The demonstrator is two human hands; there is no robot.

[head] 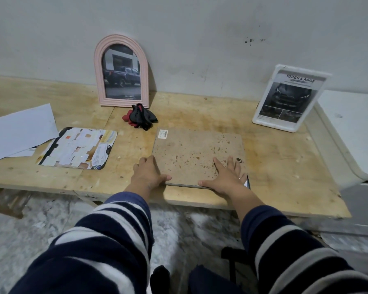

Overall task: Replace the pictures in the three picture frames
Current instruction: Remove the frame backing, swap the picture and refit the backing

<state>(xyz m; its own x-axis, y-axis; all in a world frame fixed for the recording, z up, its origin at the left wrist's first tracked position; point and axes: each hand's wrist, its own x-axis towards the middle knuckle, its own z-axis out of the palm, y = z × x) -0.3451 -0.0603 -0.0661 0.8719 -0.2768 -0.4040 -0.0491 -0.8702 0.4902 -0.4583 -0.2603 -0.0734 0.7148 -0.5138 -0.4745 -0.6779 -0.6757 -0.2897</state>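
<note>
A picture frame lies face down in the middle of the wooden table, showing its spotted brown backing board point(191, 153). My left hand point(148, 174) grips its near left corner, thumb along the front edge. My right hand point(227, 175) presses flat on the near right part of the board, fingers spread. A pink arched frame point(120, 71) with a dark truck picture leans on the wall at the back. A white rectangular frame point(290, 97) with a "Tough & Agile" car picture stands at the back right.
A black and red pair of gloves point(140, 118) lies just behind the flat frame. A loose collage picture point(78, 148) and white paper sheets point(19, 130) lie on the left. A white appliance point(353, 132) borders the table point(274, 166) on the right.
</note>
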